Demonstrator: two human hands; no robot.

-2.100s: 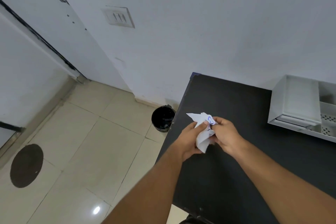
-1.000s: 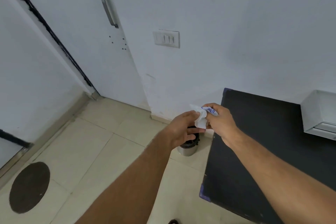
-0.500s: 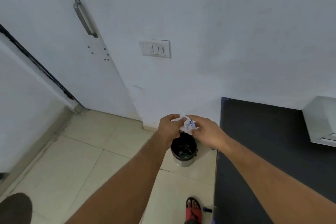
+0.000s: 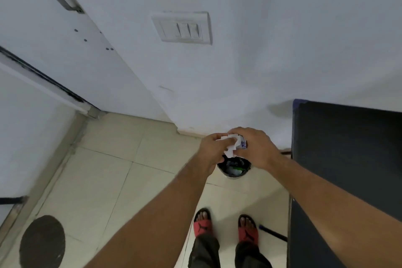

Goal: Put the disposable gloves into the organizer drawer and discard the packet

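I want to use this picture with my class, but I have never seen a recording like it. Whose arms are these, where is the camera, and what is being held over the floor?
No machine is here: a person wears a wide-angle camera on the head, looking forward and down, so you see their own arms and red sandals. The left hand and right hand together grip a crumpled white packet with blue print. Directly below them stands a small black bin on the tiled floor, with some rubbish already inside. At the right is the edge of a black table; above, a white wall with a switch plate.
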